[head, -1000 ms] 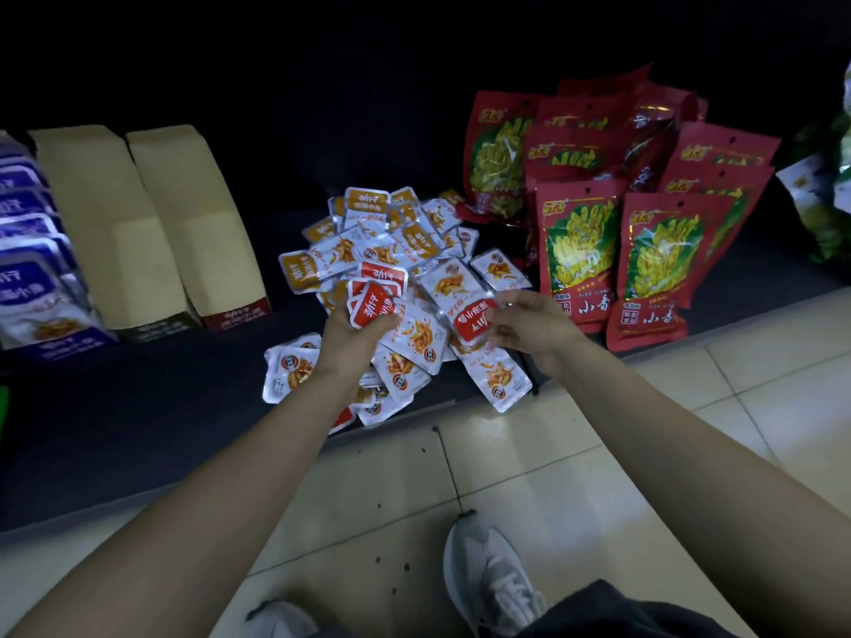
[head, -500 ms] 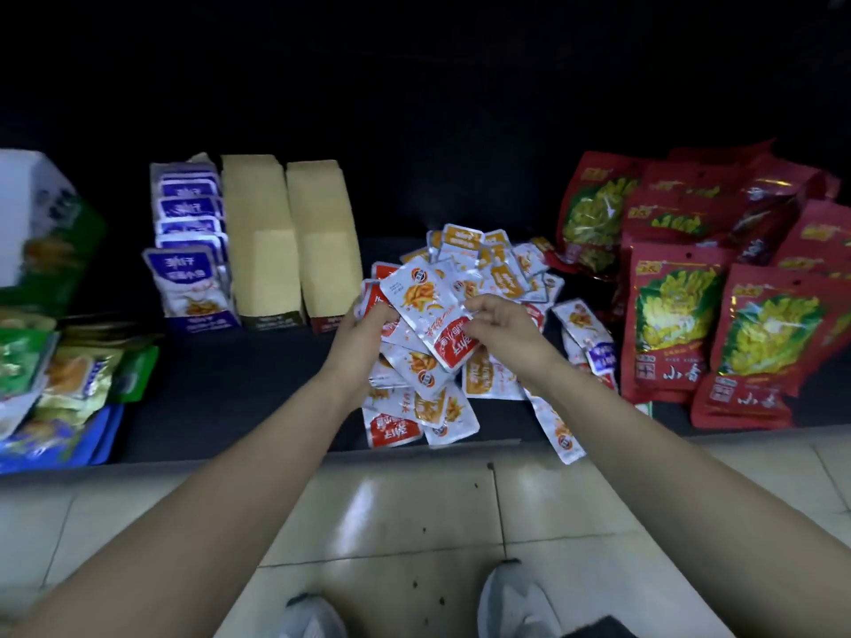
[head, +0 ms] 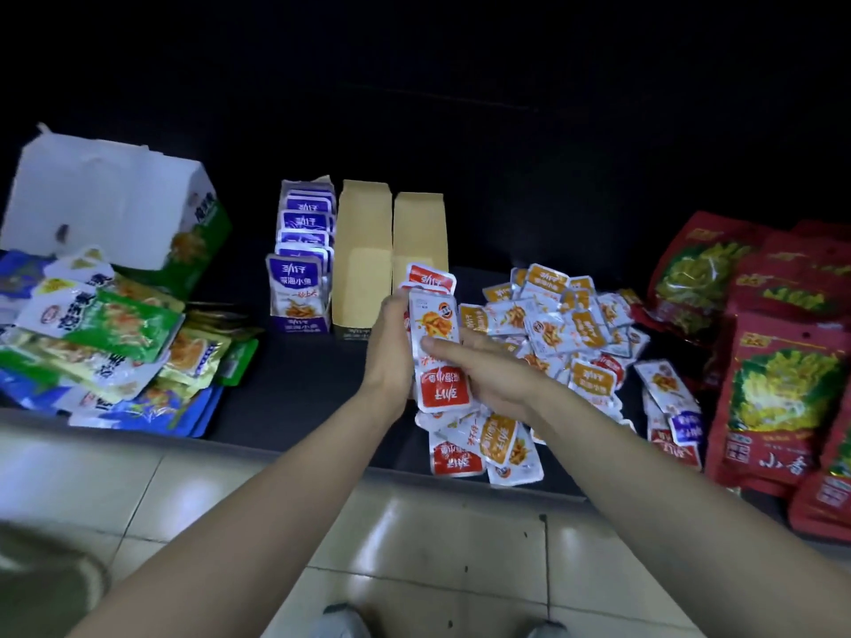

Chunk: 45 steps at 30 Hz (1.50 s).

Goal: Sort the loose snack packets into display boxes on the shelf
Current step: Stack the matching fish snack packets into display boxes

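A stack of red packets (head: 437, 343) is gripped on its side by the left hand (head: 389, 356) and pinched at the front by the right hand (head: 488, 379), likely so the edges are lined up and all can be slid in together. It is held just in front of the empty brown boxes (head: 364, 250). Right of those boxes, the loose pile (head: 562, 324) is spread on the shelf (head: 299, 389). Left of them, a purple box (head: 301, 269) is already filled, so each colour seems to be given its own box.

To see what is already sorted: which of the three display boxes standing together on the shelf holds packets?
The leftmost, purple box, full of purple packets; the two tan boxes beside it show bare cardboard.
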Motion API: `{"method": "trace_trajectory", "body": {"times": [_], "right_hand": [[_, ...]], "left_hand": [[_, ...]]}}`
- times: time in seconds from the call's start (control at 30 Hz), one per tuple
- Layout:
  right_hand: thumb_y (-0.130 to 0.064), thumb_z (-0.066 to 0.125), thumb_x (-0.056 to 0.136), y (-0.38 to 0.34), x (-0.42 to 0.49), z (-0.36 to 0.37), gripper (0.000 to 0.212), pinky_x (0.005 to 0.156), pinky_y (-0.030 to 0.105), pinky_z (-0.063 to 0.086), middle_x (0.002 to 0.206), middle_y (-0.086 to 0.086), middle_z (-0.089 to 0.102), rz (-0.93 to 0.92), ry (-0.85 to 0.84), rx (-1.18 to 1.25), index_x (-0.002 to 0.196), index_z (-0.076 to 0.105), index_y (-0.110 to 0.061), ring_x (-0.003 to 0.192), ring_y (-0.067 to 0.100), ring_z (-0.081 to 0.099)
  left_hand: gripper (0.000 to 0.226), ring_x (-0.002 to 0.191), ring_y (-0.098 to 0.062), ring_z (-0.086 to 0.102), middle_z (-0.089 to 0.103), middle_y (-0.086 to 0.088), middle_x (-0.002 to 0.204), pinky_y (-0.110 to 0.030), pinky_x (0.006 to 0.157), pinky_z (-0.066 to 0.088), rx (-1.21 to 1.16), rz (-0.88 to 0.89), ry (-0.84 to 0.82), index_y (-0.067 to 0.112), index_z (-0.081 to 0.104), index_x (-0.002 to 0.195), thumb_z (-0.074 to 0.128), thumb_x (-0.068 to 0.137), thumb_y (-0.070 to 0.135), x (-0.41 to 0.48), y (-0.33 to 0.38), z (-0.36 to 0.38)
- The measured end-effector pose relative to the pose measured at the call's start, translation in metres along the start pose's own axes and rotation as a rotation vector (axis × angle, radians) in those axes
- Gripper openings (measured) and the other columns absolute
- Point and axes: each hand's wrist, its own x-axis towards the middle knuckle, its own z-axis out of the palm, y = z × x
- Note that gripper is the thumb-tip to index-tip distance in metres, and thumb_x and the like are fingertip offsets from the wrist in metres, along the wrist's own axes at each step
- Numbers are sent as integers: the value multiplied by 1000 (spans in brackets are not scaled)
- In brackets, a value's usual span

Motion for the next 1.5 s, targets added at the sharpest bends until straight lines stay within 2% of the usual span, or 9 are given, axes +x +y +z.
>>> {"method": "trace_trajectory", "body": {"times": [0.13, 0.27, 0.47, 0.67, 0.87, 1.0, 1.1, 1.3, 1.5], "right_hand": [[-20, 67, 90, -10, 11, -8, 38, 95, 45, 52, 117, 8, 70, -78, 16, -27, 127, 58, -16, 107, 27, 67], [-17, 69, 89, -39, 31, -18, 37, 92, 47, 55, 115, 8, 70, -210, 243, -10, 124, 56, -13, 103, 27, 69], [-18, 67, 92, -64, 78, -10, 33, 85, 39, 57, 115, 2, 65, -348, 450, -7, 116, 46, -22, 101, 20, 67], [-33, 64, 88, -45, 105, 11, 40, 97, 44, 48, 113, -1, 61, -442, 536, -287, 122, 44, -27, 110, 20, 59], [-35, 60, 94, -26, 103, 3, 48, 82, 17, 17, 122, 6, 43, -429, 549, -569, 134, 40, -18, 112, 16, 29], [-36, 54, 97, -24, 103, -2, 45, 91, 21, 20, 122, 5, 39, -427, 506, -728, 134, 39, -17, 118, 20, 25], [-36, 51, 97, -23, 104, -8, 41, 107, 37, 22, 132, 5, 36, -459, 552, -878, 128, 45, -11, 124, 16, 21], [-30, 56, 94, -20, 109, -14, 42, 115, 46, 2, 160, 7, -10, -434, 634, -922, 133, 51, -17, 146, 25, -13], [-23, 54, 98, -30, 117, -24, 49, 113, 42, 34, 159, 9, -6, -263, 469, -775, 144, 38, -15, 141, 31, 29]], "left_hand": [[93, 107, -30, 63, 69, -9, 112, -52, 99, 45, 119, 66, 152, 20, 69, 105, 35, 64, 96, 20, -6, -4], [36, 120, -14, 31, 47, 7, 128, -28, 98, 20, 759, 361, 181, 22, 55, 119, 36, 101, 46, 27, -1, -23], [21, 139, -30, 22, 36, -2, 152, -38, 105, 16, 1464, 648, 18, 22, 73, 107, 65, 87, 24, 50, -21, -58], [5, 121, -27, 35, 52, -8, 131, -37, 94, 30, 1386, 825, 48, 19, 72, 78, 77, 77, 20, 47, -28, -65], [54, 131, -22, 26, 38, -9, 143, -32, 110, 23, 961, 587, 227, 11, 34, 146, 53, 97, 23, 56, -3, -46], [52, 133, -19, 25, 36, -4, 146, -18, 100, 16, 808, 492, 196, 23, 35, 147, 52, 98, 24, 76, 13, -29], [50, 130, -22, 31, 37, -7, 138, -29, 108, 26, 799, 529, 183, 22, 39, 145, 54, 97, 19, 84, 10, -24], [64, 122, -22, 44, 28, 2, 124, -38, 108, 40, 734, 507, 126, 30, 30, 150, 58, 94, 13, 93, 0, -25], [77, 110, -22, 54, 33, -8, 130, -34, 100, 47, 850, 469, 171, 33, 22, 153, 61, 92, 7, 101, 2, -25]]}}
